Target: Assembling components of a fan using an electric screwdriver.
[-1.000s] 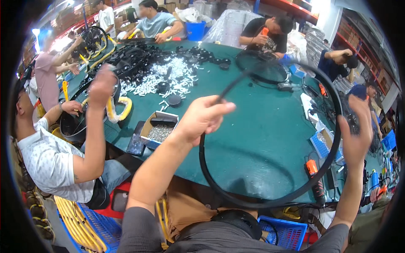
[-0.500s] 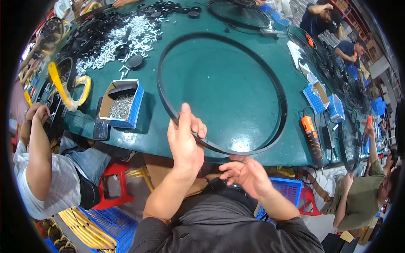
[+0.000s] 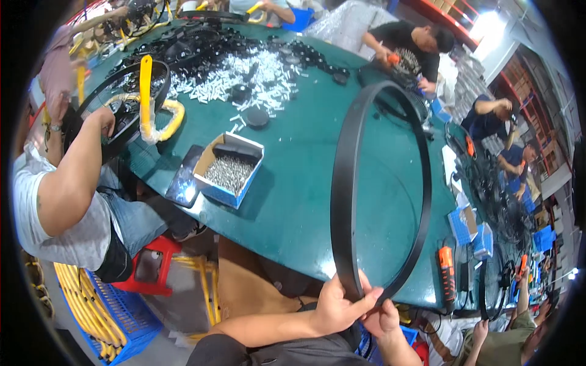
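Note:
A large black hoop stands tilted up at the near edge of the green table, its flat outer band facing left. Gripping its lowest part is my left hand, fingers wrapped around the band and thumb pointing right. My right hand is closed at the same low part, just right of the left one; its fingertips press against the hoop's lower edge and are partly hidden. An open blue and white box of small metal screws sits left of the hoop, with a dark phone beside it.
Silver metal pieces and black parts lie heaped at the far left of the table. A yellow curved handle is near a seated co-worker. At right lie an orange electric screwdriver and small blue boxes.
The hoop has swung from lying low over the table to standing steeply, farther right. My left hand has moved right and down with it; my right hand has closed at its lower edge.

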The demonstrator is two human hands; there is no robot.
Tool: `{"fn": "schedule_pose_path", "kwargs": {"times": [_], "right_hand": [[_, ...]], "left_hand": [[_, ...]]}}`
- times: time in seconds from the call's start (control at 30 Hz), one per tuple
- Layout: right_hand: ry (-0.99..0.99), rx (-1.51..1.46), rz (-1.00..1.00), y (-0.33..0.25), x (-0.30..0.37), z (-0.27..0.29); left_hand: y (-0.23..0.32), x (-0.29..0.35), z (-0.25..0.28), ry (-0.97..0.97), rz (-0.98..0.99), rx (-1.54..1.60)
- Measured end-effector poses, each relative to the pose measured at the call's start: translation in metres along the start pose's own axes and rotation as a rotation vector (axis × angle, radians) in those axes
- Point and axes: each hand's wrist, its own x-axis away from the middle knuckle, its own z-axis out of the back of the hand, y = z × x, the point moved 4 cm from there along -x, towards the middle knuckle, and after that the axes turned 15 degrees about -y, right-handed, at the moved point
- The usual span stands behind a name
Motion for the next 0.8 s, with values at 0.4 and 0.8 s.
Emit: {"fn": "schedule_pose_path", "kwargs": {"times": [0.4, 0.8], "right_hand": [[-0.020, 0.014, 0.067, 0.008, 0.001, 0.001], [0.213, 0.250, -0.132, -0.029, -0.024, -0.034]], "left_hand": [[-0.007, 0.016, 0.001, -0.079, -0.109, -0.186], [0.000, 0.022, 0.063, 0.110, 0.381, -0.092]]}}
